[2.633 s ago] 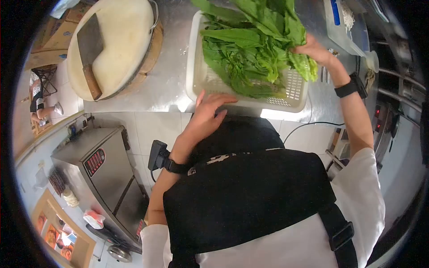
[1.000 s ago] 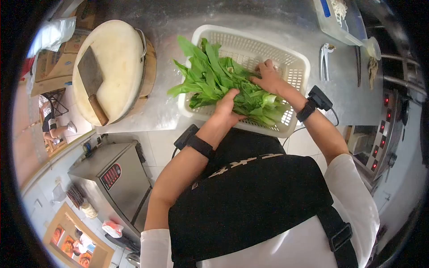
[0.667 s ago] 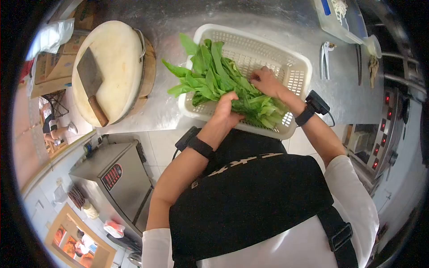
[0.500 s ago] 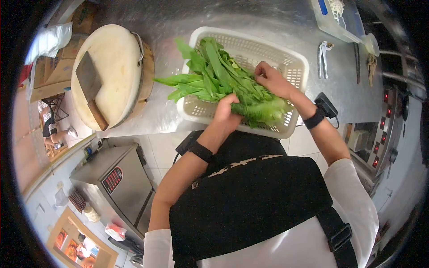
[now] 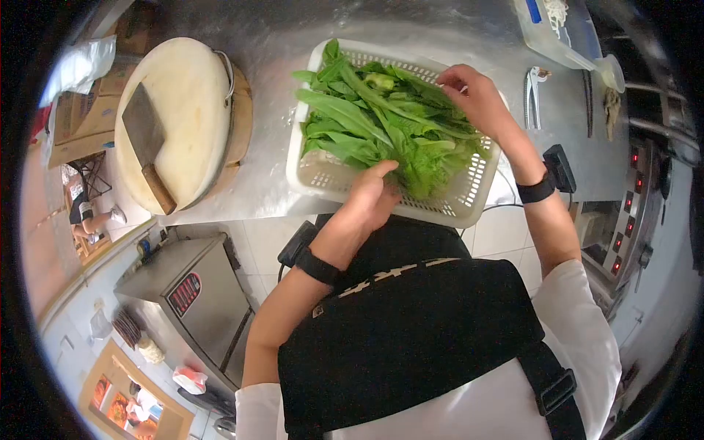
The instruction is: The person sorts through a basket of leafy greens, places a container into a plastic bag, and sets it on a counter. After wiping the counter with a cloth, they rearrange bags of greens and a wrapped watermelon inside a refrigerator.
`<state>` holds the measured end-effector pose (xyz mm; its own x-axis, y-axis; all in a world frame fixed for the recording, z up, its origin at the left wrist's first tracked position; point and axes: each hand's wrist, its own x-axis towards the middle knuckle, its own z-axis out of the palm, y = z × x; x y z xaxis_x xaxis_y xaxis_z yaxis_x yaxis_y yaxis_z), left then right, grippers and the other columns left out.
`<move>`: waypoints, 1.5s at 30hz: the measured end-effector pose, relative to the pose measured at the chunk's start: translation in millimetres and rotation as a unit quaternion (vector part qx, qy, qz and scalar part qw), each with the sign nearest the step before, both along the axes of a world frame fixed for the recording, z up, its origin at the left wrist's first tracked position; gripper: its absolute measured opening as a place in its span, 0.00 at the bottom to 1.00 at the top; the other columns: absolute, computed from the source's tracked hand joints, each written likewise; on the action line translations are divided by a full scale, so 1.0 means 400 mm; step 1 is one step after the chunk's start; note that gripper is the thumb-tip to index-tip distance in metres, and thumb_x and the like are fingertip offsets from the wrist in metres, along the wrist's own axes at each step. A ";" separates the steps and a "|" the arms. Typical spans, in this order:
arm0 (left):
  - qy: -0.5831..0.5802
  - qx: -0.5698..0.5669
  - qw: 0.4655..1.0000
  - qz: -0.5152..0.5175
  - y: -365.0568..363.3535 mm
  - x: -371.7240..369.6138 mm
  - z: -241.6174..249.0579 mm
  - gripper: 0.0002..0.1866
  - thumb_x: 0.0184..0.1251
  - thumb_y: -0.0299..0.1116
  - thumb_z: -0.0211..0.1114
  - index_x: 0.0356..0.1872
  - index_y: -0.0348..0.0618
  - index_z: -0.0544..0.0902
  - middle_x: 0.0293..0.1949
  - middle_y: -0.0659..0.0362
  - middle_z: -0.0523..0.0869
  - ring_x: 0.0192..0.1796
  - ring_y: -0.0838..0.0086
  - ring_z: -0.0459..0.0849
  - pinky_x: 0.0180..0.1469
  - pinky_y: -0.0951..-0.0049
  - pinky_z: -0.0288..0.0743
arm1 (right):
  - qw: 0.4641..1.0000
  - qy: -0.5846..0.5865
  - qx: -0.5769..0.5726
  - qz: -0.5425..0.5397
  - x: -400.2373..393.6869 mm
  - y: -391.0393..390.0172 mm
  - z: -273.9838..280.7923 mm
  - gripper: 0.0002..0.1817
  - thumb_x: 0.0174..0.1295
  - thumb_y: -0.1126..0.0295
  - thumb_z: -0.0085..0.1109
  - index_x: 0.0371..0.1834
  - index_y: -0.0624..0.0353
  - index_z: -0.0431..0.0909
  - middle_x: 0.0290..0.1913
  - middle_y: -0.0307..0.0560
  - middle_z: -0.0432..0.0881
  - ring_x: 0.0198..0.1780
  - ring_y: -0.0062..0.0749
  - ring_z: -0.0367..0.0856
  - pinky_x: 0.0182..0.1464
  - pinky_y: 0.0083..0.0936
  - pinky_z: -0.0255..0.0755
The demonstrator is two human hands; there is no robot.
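Observation:
Long-leaved green lettuce (image 5: 381, 121) lies spread in a white perforated plastic basket (image 5: 312, 167) on the steel counter. At the basket's near side, my left hand (image 5: 372, 198) is closed on the lower edge of the lettuce, thumb on top. Its other fingers are partly hidden and blurred. My right hand (image 5: 477, 103) is over the far right part of the leaves, fingers loosely bent and thumb apart. No leaf shows between them. Both wrists wear black straps with small devices.
Left of the basket, a cleaver (image 5: 147, 136) rests on a thick round chopping board (image 5: 192, 110). Metal pliers (image 5: 533, 99) and a plastic tub (image 5: 546, 40) are on the counter's right. Below stands a steel cabinet (image 5: 187, 293). A person's leg (image 5: 92, 220) shows far left.
The lettuce has shifted up and spread wider inside the basket. My right hand has moved up and right, its fingers looser. My left hand remains near the front rim.

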<state>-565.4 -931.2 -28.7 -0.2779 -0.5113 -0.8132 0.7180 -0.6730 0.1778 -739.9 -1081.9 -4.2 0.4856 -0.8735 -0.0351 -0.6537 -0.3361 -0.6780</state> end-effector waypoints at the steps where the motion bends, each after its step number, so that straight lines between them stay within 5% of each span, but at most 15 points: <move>1: -0.001 0.001 1.000 0.002 0.007 0.001 -0.003 0.13 0.59 0.33 0.54 0.43 0.40 0.69 0.40 0.55 0.74 0.41 0.67 0.71 0.46 0.67 0.64 | 1.000 -0.001 0.001 0.002 0.020 0.005 -0.004 0.11 0.53 0.77 0.53 0.40 0.62 0.74 0.35 0.46 0.78 0.35 0.30 0.76 0.38 0.22 0.69; 5: 0.002 -0.021 1.000 0.006 0.033 0.007 0.013 0.09 0.58 0.32 0.54 0.37 0.41 0.69 0.35 0.56 0.73 0.38 0.68 0.70 0.45 0.67 0.64 | 0.993 -0.057 -0.027 0.102 0.127 0.024 -0.056 0.12 0.51 0.75 0.55 0.41 0.56 0.74 0.34 0.46 0.76 0.34 0.33 0.76 0.36 0.24 0.70; 8: 0.007 -0.015 1.000 0.017 0.045 0.017 0.004 0.09 0.57 0.33 0.54 0.37 0.41 0.69 0.35 0.56 0.73 0.38 0.68 0.70 0.45 0.67 0.64 | 0.988 0.069 -0.117 0.077 0.179 0.026 -0.081 0.17 0.48 0.74 0.57 0.44 0.54 0.73 0.36 0.50 0.75 0.36 0.44 0.74 0.38 0.33 0.70; 12: -0.002 -0.056 0.997 0.045 0.052 0.048 0.002 0.11 0.57 0.35 0.53 0.38 0.41 0.69 0.35 0.56 0.72 0.39 0.66 0.70 0.49 0.66 0.64 | 0.984 0.103 -0.124 0.080 0.172 0.018 -0.012 0.14 0.50 0.74 0.56 0.42 0.56 0.71 0.35 0.48 0.75 0.36 0.36 0.76 0.37 0.29 0.71; 16: -0.038 -0.041 0.997 0.055 0.031 0.070 0.003 0.13 0.57 0.35 0.53 0.40 0.40 0.67 0.38 0.55 0.71 0.42 0.64 0.69 0.52 0.62 0.63 | 0.992 -0.120 0.039 -0.008 0.087 0.032 0.142 0.10 0.53 0.74 0.52 0.39 0.60 0.68 0.33 0.42 0.73 0.35 0.26 0.74 0.39 0.24 0.70; 20: -0.044 -0.039 0.998 0.011 -0.010 0.053 0.003 0.13 0.58 0.36 0.52 0.42 0.41 0.67 0.41 0.57 0.70 0.44 0.64 0.67 0.52 0.56 0.62 | 0.911 -0.374 0.160 -0.072 0.032 0.070 0.261 0.08 0.55 0.77 0.45 0.39 0.63 0.68 0.31 0.39 0.75 0.36 0.23 0.76 0.40 0.21 0.70; 25: -0.079 -0.129 0.987 -0.055 0.009 0.055 -0.065 0.13 0.60 0.37 0.52 0.43 0.43 0.68 0.38 0.59 0.71 0.44 0.66 0.68 0.53 0.59 0.62 | 0.885 -0.426 0.174 -0.075 0.005 0.135 0.304 0.10 0.54 0.81 0.44 0.40 0.62 0.67 0.34 0.41 0.74 0.37 0.25 0.76 0.41 0.20 0.71; 28: -0.183 -0.094 0.978 -0.035 0.015 0.067 -0.001 0.14 0.61 0.36 0.51 0.46 0.41 0.70 0.37 0.59 0.74 0.46 0.68 0.71 0.55 0.65 0.62 | 0.889 -0.426 0.157 -0.059 -0.009 0.165 0.312 0.11 0.52 0.82 0.47 0.39 0.62 0.68 0.36 0.41 0.74 0.38 0.25 0.76 0.41 0.20 0.72; 30: -0.346 -0.302 0.885 -0.081 -0.005 0.092 0.119 0.19 0.60 0.38 0.48 0.50 0.41 0.73 0.43 0.58 0.78 0.45 0.72 0.74 0.54 0.74 0.60 | 0.895 -0.414 0.157 -0.050 -0.010 0.184 0.313 0.11 0.52 0.83 0.48 0.39 0.61 0.68 0.36 0.41 0.74 0.39 0.24 0.76 0.41 0.20 0.72; 31: -0.349 -0.303 0.883 -0.081 -0.017 0.103 0.173 0.19 0.60 0.38 0.48 0.50 0.41 0.73 0.43 0.58 0.78 0.45 0.72 0.74 0.54 0.74 0.60 | 0.909 -0.370 0.193 -0.024 -0.009 0.193 0.313 0.11 0.52 0.82 0.49 0.39 0.61 0.68 0.35 0.40 0.74 0.40 0.23 0.75 0.42 0.19 0.71; 33: -0.161 -0.401 0.894 -0.115 -0.048 0.123 0.249 0.19 0.58 0.36 0.49 0.49 0.39 0.73 0.44 0.58 0.78 0.49 0.71 0.74 0.53 0.74 0.61 | 0.924 -0.300 0.236 0.016 0.002 0.214 0.294 0.11 0.51 0.80 0.52 0.38 0.60 0.69 0.32 0.39 0.74 0.40 0.22 0.75 0.41 0.19 0.71; 35: -0.144 -0.423 0.878 -0.174 -0.054 0.125 0.240 0.18 0.57 0.29 0.51 0.50 0.36 0.70 0.45 0.55 0.76 0.51 0.69 0.73 0.56 0.74 0.62 | 0.963 -0.197 0.171 0.065 0.028 0.249 0.235 0.11 0.49 0.78 0.54 0.37 0.60 0.70 0.29 0.42 0.74 0.37 0.26 0.76 0.38 0.20 0.70; 38: -0.449 -0.458 0.673 -0.369 0.009 0.056 0.200 0.15 0.61 0.32 0.49 0.47 0.35 0.69 0.43 0.47 0.76 0.47 0.60 0.75 0.50 0.68 0.67 | 0.986 -0.105 0.102 0.084 0.053 0.307 0.150 0.11 0.47 0.76 0.57 0.36 0.60 0.70 0.30 0.48 0.74 0.34 0.35 0.77 0.36 0.25 0.70; 41: -0.508 -0.460 0.573 -0.449 0.032 0.034 0.178 0.12 0.61 0.33 0.52 0.41 0.35 0.70 0.38 0.44 0.75 0.41 0.50 0.73 0.44 0.62 0.67 | 0.986 -0.105 0.121 0.052 0.059 0.342 0.127 0.11 0.48 0.74 0.58 0.35 0.60 0.70 0.32 0.51 0.75 0.34 0.44 0.76 0.35 0.30 0.70; 45: -0.452 -0.493 0.598 -0.441 0.064 0.046 0.141 0.10 0.62 0.33 0.49 0.36 0.34 0.72 0.32 0.44 0.74 0.37 0.50 0.72 0.39 0.56 0.65 | 0.981 -0.132 0.123 0.069 0.036 0.383 0.092 0.10 0.46 0.77 0.58 0.32 0.60 0.69 0.31 0.49 0.74 0.34 0.41 0.75 0.36 0.26 0.68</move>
